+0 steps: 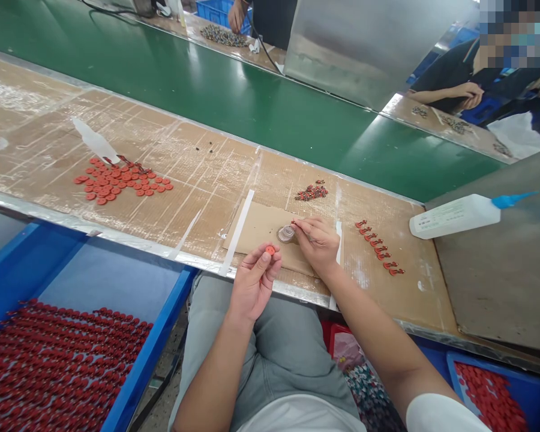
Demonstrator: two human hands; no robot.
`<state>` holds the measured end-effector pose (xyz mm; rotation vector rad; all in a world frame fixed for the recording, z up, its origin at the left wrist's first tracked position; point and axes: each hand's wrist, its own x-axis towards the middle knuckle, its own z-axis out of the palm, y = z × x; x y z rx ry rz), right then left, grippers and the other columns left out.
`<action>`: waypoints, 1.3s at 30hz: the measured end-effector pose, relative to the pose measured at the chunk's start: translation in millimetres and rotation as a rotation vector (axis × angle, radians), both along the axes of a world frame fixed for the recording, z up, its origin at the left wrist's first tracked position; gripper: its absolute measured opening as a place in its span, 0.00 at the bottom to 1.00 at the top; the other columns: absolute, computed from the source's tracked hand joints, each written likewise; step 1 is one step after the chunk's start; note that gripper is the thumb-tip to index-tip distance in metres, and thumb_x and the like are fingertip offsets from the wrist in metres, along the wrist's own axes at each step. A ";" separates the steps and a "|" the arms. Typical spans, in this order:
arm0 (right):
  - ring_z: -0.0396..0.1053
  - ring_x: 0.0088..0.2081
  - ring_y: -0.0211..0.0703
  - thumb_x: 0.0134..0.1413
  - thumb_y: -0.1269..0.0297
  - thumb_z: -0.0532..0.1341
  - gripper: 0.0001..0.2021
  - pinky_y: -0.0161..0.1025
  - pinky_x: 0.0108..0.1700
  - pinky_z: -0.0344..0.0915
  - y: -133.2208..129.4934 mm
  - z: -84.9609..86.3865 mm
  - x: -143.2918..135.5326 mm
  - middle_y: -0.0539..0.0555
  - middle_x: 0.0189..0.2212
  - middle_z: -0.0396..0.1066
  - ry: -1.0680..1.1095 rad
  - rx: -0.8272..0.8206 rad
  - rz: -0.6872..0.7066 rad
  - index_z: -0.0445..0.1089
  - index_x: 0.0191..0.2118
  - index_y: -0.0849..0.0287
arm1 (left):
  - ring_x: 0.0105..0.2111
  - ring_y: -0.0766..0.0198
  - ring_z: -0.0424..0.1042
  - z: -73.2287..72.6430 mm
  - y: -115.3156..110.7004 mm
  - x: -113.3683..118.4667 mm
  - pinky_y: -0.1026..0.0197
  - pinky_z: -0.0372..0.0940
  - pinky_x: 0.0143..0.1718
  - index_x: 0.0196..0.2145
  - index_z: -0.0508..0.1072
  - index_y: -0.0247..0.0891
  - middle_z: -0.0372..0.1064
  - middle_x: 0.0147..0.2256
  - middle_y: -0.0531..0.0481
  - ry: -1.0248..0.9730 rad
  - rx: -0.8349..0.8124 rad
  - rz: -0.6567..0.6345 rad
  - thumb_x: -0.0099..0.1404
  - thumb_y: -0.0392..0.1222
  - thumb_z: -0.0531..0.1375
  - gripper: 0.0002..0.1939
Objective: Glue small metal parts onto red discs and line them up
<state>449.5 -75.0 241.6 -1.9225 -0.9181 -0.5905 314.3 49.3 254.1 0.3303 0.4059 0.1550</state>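
Between the thumb and fingers of my left hand [256, 279] is a red disc [270, 249], held just above the bench's front edge. My right hand [317, 243] pinches a small red part [293, 222] over a little round clear dish [285, 234]. The dish sits on a cardboard piece [256, 225] taped to the bench. Behind my right hand lies a small pile of red-and-dark parts [312, 192]. To the right, several red pieces [380, 248] form a slanting row. Many loose red discs [110, 180] are spread at the left.
A white bottle with a blue nozzle [454, 216] leans at the right by a metal box [499, 252]. Beyond the bench runs a green belt [234, 102]. Blue trays [162, 336] of red parts stand below. Other people's hands [468, 95] show across the belt.
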 end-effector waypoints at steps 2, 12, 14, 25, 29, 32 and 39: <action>0.74 0.35 0.42 0.52 0.69 0.65 0.12 0.45 0.42 0.71 0.0 0.0 0.0 0.51 0.35 0.78 0.010 0.027 -0.013 0.76 0.42 0.49 | 0.34 0.71 0.77 0.1 0.3 -0.6 0.72 0.72 0.39 0.39 0.77 0.35 0.78 0.38 0.48 0.009 -0.002 -0.001 0.56 0.32 0.66 0.11; 0.75 0.36 0.44 0.51 0.63 0.65 0.08 0.47 0.46 0.71 1.3 3.0 -5.0 0.51 0.34 0.78 0.186 0.091 -0.096 0.77 0.39 0.50 | 0.35 0.71 0.77 1.2 -1.5 -0.7 0.72 0.71 0.41 0.38 0.77 0.34 0.78 0.39 0.47 0.015 0.020 0.002 0.57 0.31 0.65 0.10; 0.75 0.37 0.44 0.50 0.62 0.66 0.08 0.47 0.47 0.70 3.1 3.2 -5.9 0.51 0.35 0.78 0.277 0.164 -0.101 0.77 0.38 0.50 | 0.35 0.71 0.77 0.2 -1.7 -0.5 0.72 0.71 0.41 0.38 0.77 0.34 0.78 0.40 0.47 0.018 0.031 0.002 0.57 0.31 0.65 0.10; 0.73 0.32 0.36 0.45 0.59 0.69 0.09 0.37 0.38 0.71 -7.4 36.3 -21.0 0.49 0.31 0.77 0.973 0.666 0.130 0.76 0.34 0.53 | 0.35 0.70 0.78 4.7 -3.3 -2.9 0.72 0.72 0.39 0.37 0.77 0.36 0.78 0.38 0.48 0.049 0.039 -0.021 0.54 0.33 0.67 0.11; 0.71 0.31 0.37 0.48 0.57 0.67 0.09 0.38 0.37 0.70 -8.4 49.7 -36.4 0.50 0.30 0.76 1.095 0.682 0.189 0.74 0.36 0.53 | 0.36 0.70 0.78 7.4 -6.1 -4.9 0.72 0.71 0.41 0.37 0.77 0.37 0.78 0.39 0.48 0.041 0.067 -0.053 0.54 0.33 0.67 0.11; 0.70 0.30 0.37 0.51 0.56 0.65 0.09 0.39 0.36 0.69 -9.4 56.0 -44.9 0.49 0.29 0.75 1.144 0.661 0.240 0.74 0.37 0.53 | 0.36 0.70 0.77 9.6 -7.7 -7.1 0.73 0.71 0.41 0.37 0.78 0.37 0.78 0.40 0.49 0.028 0.079 -0.072 0.54 0.33 0.67 0.11; 0.70 0.30 0.39 0.52 0.52 0.63 0.11 0.40 0.35 0.69 -12.0 63.8 -56.2 0.51 0.30 0.75 1.173 0.575 0.284 0.73 0.37 0.53 | 0.34 0.70 0.78 14.9 -10.2 -12.1 0.73 0.72 0.38 0.36 0.78 0.39 0.79 0.38 0.50 0.013 0.063 -0.082 0.54 0.34 0.67 0.10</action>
